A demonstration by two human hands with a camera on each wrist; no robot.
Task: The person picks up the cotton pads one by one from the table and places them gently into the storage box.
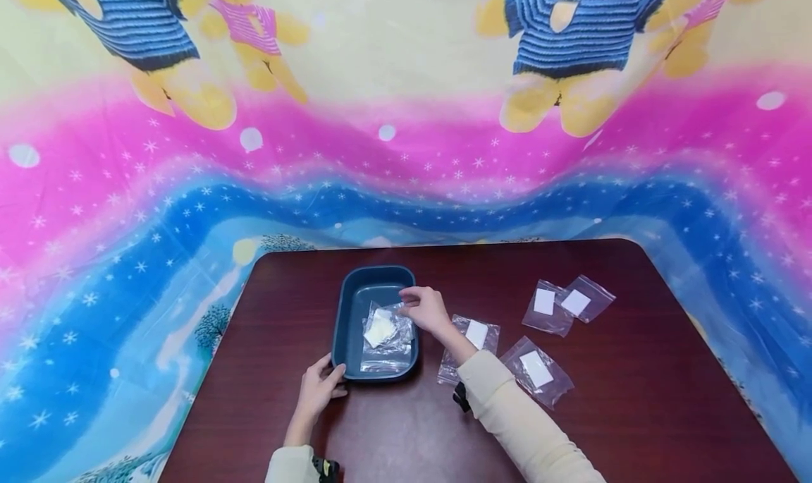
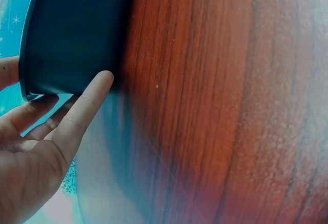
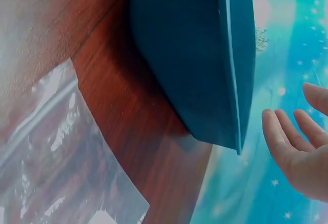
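A dark blue-green tray (image 1: 341,321) stands on the table, holding clear zip bags with white inserts (image 1: 380,329) in a loose pile. At its near left corner my left hand (image 1: 319,388) grips the rim and wall. The left wrist view shows those fingers (image 2: 84,106) against the tray's outer wall (image 2: 72,39). Over the right side of the tray hovers my right hand (image 1: 426,310), its fingers relaxed and apart. Nothing lies between the right fingers (image 3: 279,137) in the right wrist view. A zip bag (image 1: 477,333) lies just right of that hand.
To the right, another zip bag (image 1: 538,369) lies near my right sleeve (image 1: 514,412). Farther back, two more bags overlap, one with its insert (image 1: 544,302) to the left and one (image 1: 576,302) to the right. A printed cloth (image 1: 406,151) hangs behind the dark red table (image 1: 603,412).
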